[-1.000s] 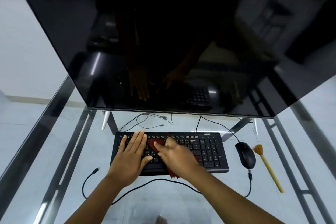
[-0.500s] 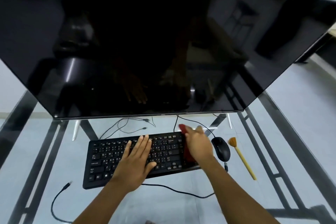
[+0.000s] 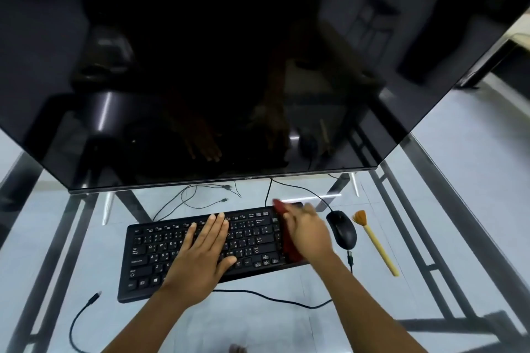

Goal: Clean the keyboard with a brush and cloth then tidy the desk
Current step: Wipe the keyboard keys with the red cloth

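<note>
Left hand point(image 3: 205, 255) lies flat on the keyboard point(image 3: 149, 252), fingers straight, close together. Right hand point(image 3: 308, 233) covers the cloth point(image 3: 289, 249) at its right end, fingers too blurred to tell.

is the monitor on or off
Looks off: the monitor has a black screen with only dim reflections on it and no lit image.

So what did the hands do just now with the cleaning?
The right hand slid the red cloth from the middle of the keyboard to its right end. The left hand stayed flat on the keyboard; the mouse and brush lay where they were.
</note>
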